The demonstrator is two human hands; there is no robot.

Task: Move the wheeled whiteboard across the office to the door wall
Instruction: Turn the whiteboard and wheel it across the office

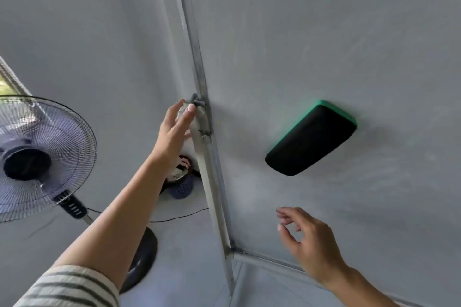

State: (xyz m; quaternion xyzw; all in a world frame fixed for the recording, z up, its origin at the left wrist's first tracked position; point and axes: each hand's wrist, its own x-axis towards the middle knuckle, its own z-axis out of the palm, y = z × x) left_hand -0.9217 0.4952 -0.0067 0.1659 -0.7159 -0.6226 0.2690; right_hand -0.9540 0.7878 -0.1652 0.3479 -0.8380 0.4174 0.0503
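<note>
Board: large white whiteboard with smudged grey surface (324, 32) fills the right and centre of view, close in front of the person.
Frame edge: thin silver metal frame (197, 77) runs down the board's left side to a bottom corner low in view; a grey bracket fitting sits partway down.
Eraser: black felt eraser with green backing (310, 138) stuck flat on the board face, tilted, right of the bracket.
Left hand: left hand (173, 132) reaches up from a striped sleeve (72, 286), fingers spread and open, fingertips at the grey bracket on the frame edge; whether they grip it, cannot tell.
Right hand: right hand (306, 239) hovers in front of the lower board, fingers loosely curled, holding nothing, apart from the eraser above.
Fan: dark-hubbed pedestal fan with wire grille (37, 154) stands left of the board, beside the wall.
Floor: a black cable (179, 217) trails behind the frame; small dark objects beyond, blurred.
</note>
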